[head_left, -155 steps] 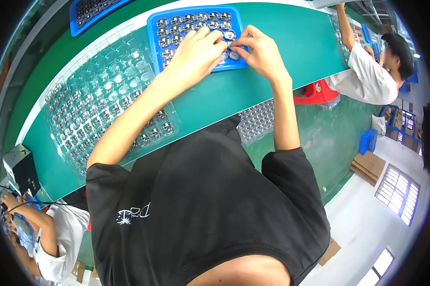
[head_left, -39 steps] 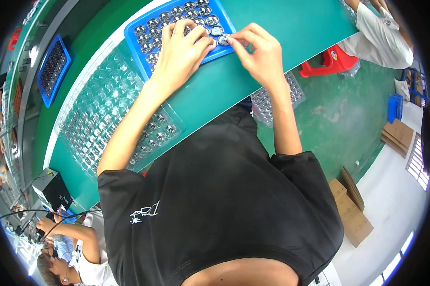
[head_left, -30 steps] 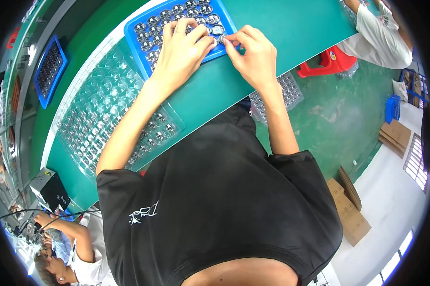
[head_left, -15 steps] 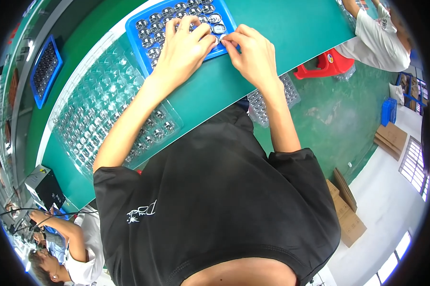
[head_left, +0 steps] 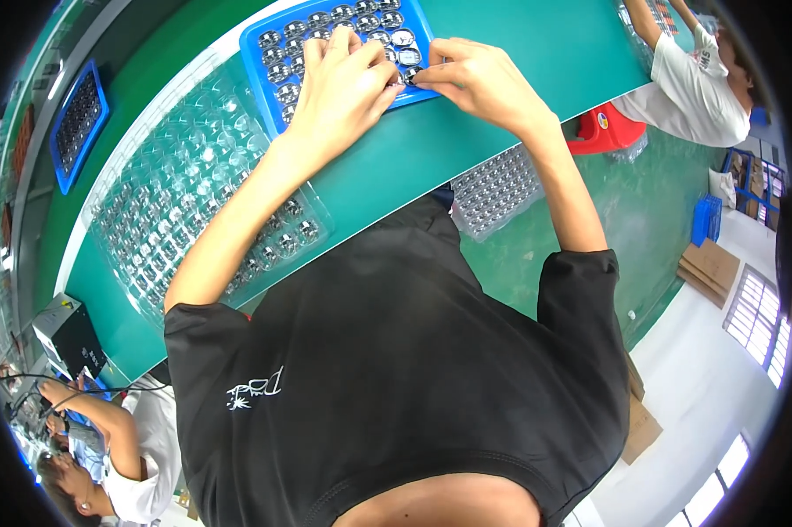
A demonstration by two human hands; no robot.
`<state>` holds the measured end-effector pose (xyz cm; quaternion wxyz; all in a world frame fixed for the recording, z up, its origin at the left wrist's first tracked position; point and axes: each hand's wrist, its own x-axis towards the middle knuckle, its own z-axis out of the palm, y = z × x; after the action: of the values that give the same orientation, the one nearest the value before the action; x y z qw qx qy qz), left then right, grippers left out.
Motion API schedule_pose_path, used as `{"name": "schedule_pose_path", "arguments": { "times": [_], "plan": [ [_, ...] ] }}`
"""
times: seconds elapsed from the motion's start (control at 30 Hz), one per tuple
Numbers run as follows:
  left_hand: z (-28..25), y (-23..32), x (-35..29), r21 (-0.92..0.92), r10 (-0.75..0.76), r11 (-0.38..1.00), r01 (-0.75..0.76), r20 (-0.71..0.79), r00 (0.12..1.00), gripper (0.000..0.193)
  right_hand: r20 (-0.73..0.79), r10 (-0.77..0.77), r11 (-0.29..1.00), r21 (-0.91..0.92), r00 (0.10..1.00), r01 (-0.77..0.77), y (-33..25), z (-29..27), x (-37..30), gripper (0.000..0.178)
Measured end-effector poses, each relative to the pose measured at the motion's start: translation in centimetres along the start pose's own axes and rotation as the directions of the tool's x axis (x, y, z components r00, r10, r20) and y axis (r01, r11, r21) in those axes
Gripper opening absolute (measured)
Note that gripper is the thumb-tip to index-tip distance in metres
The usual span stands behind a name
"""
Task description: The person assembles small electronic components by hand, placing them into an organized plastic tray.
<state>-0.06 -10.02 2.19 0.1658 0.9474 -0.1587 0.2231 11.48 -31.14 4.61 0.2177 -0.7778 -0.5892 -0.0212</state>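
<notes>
A blue tray on the green table holds rows of small, round, shiny metal-and-black parts. My left hand lies over the tray's near middle, its fingers curled down among the parts; its thumb and index finger close near the front right corner, and what they hold is hidden. Beside it, my right hand pinches one small round part at that corner with thumb and index finger. Two parts just behind it, such as the pale-topped part, look whiter than the others.
Left of the tray, a clear plastic blister tray holds many similar parts. Another filled clear tray sits low by the table's front edge. Farther off are a second blue tray, a black box, a red stool and co-workers at both sides.
My right forearm has swung outward to the right, its fingers staying at the tray's front right corner. A dark-topped part now shows at its fingertips. My left hand has hardly moved.
</notes>
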Motion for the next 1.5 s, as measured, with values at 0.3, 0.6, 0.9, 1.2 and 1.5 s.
{"name": "schedule_pose_path", "arguments": {
  "times": [0.3, 0.6, 0.9, 1.2, 1.5],
  "plan": [
    [-8.4, 0.9, -1.7, -0.2, -0.203, 0.96, 0.196, -0.018, 0.979, 0.018, 0.085, 0.116, 0.991, 0.055, 0.99, -0.121, -0.6, 0.0, 0.5, 0.013],
    [-23.7, -6.3, -14.2, -0.073, -0.8, 0.599, 0.797, -0.018, 0.599, 0.027, 0.123, 0.238, 0.971, -0.002, 0.963, -0.239, -2.1, -1.3, 0.5, 0.012],
    [-26.9, -10.1, -27.9, 0.01, -0.9, 0.364, 0.931, -0.255, 0.354, 0.025, 0.137, 0.323, 0.943, 0.033, 0.936, -0.331, -4.8, -3.1, 2.7, 0.012],
    [-24.2, -14.3, -27.6, 0.243, -0.761, 0.55, 0.799, -0.248, 0.6, 0.022, 0.073, 0.034, 0.977, 0.207, 0.997, -0.049, -8.4, -0.5, 7.9, 0.011],
    [-25.1, -15.4, -27.9, 0.307, -0.738, 0.532, 0.789, -0.289, 0.61, 0.014, -0.07, 0.086, 0.877, 0.479, 0.994, -0.042, -8.5, 0.0, 7.7, 0.012]
  ]
}}
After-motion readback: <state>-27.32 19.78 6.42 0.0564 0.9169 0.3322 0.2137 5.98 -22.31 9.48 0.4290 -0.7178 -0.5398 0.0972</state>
